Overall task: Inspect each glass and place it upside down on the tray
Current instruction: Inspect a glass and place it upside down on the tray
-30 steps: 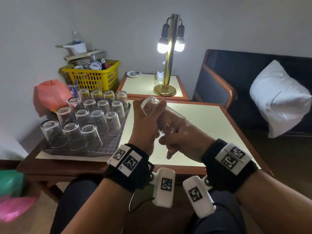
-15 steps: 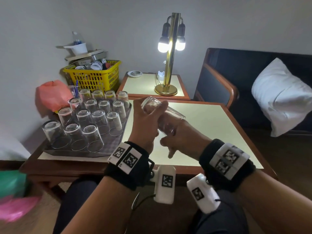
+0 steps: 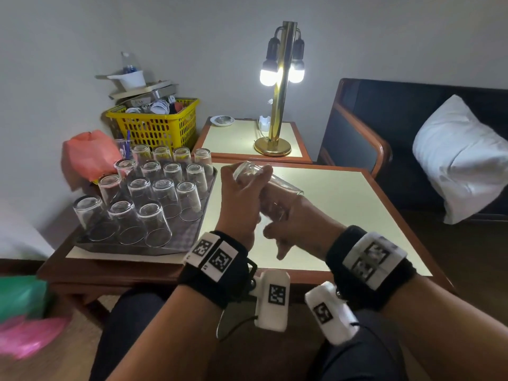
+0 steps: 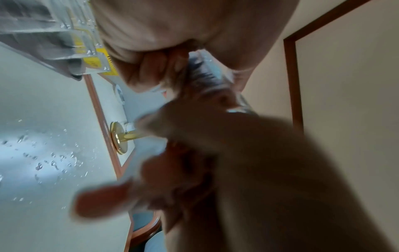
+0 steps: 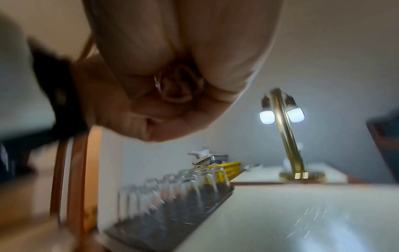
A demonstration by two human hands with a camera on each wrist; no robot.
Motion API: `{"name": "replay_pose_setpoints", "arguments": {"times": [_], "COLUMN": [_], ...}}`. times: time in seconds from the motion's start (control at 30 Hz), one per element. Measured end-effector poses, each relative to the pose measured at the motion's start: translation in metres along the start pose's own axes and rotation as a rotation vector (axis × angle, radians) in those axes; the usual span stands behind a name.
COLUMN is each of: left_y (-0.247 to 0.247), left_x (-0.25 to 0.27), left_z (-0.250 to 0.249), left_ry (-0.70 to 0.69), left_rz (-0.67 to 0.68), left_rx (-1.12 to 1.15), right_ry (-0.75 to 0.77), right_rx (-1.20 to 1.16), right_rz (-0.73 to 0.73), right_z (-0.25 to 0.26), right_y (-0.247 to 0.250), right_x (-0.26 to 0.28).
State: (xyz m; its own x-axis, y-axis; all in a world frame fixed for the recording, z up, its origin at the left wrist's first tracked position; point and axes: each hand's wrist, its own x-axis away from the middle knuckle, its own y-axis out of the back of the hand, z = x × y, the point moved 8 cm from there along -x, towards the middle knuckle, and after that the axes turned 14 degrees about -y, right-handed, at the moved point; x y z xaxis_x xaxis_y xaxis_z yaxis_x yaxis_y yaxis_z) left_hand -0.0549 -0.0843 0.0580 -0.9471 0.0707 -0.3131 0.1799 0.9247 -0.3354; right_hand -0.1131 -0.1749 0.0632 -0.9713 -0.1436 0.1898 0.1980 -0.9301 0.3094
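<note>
Grey wall (image 3: 82, 37), lit brass lamp (image 3: 280, 86) on side table (image 3: 242, 141), dark sofa (image 3: 398, 119) with white pillow (image 3: 461, 158).

Head camera looks down over the table (image 3: 343, 215); both wrist cameras sit close under the hands, sharing the lamp (image 3: 277, 111) and tray (image 3: 143, 247).

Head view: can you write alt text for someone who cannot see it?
Both hands, left hand and right hand, hold a clear glass tilted sideways above a cream table. To their left, a tray carries rows of upside-down glasses.
</note>
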Motion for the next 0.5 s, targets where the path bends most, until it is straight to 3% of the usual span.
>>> {"name": "replay_pose_setpoints", "arguments": {"times": [0.07, 0.13, 0.2, 0.3, 0.37, 0.43, 0.5], "left_y": [-0.004, -0.009, -0.007, -0.003, -0.003, -0.005, -0.008], "left_x": [0.006, 0.009, 0.008, 0.002, 0.002, 0.005, 0.013], "left_z": [0.000, 0.007, 0.016, 0.016, 0.010, 0.008, 0.003], "left_ry": [-0.049, -0.005, 0.085, 0.119, 0.091, 0.052, 0.015], "left_rz": [0.023, 0.073, 0.048, -0.020, -0.047, -0.049, -0.041], "left_rx": [0.022, -0.008, -0.033, -0.035, -0.020, 0.014, 0.050], "right_ry": [-0.086, -0.110, -0.118, -0.022, 0.057, 0.056, -0.042], "right_rx": [-0.492, -0.542, -0.240, 0.506, 0.586, 0.385, -0.040], "right_rz": [0.239, 0.285, 0.139, -0.225, -0.233, -0.107, 0.063], "right_z": [-0.004, -0.009, -0.015, -0.005, 0.001, -0.002, -0.007], "right_y": [-0.006, -0.004, 0.000, 0.006, 0.001, 0.000, -0.001], "right_x": [0.007, 0.009, 0.005, 0.003, 0.005, 0.004, 0.006]}}
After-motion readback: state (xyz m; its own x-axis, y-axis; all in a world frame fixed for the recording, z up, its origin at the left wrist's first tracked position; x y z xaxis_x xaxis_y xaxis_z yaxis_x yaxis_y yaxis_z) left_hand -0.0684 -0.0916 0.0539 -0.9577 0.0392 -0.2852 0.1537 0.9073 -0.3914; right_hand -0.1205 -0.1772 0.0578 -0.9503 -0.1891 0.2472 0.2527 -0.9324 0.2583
